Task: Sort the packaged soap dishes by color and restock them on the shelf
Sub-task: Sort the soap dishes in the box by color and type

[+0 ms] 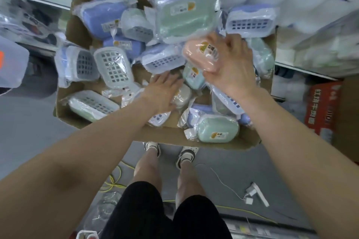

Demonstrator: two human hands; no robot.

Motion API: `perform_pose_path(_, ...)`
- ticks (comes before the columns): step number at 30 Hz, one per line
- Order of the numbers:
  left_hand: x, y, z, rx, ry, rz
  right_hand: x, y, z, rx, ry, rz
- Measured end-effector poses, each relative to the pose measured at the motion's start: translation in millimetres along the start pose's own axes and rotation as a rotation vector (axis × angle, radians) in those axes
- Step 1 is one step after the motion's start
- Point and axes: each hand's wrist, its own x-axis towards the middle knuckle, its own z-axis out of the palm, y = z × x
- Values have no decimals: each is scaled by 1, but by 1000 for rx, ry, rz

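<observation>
Yellow cable [114, 178] and a white charger cord [223, 180] trail across the floor right beside the person's feet, so a step back toward the shelf could snag them. Next comes the cardboard box [155, 134], heaped with wrapped soap dishes in blue, green and white. The left hand [161, 93] lies flat, fingers straight, pressing into the pile near a green dish [193, 77]. The right hand [231, 58] grips a pink dish [202, 54], with a large green dish [184, 21] tilted just above it, touching. That slick plastic wrap looks slippery; lifting the pink one may drag its neighbour off the heap. Farther off, the shelf [303, 72] carries blurred white goods.
</observation>
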Motion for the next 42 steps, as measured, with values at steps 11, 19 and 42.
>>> perform_pose_path(11, -14, 12, -7, 148, 184, -81, -17, 12, -5, 163, 27, -44)
perform_pose_path(19, -77, 30, -29, -223, 445, -282, -33, 23, -35, 577, -70, 118)
perform_pose_path(42, -45, 115, -177, -95, 554, 111, -160, 126, -138, 437, 300, 482)
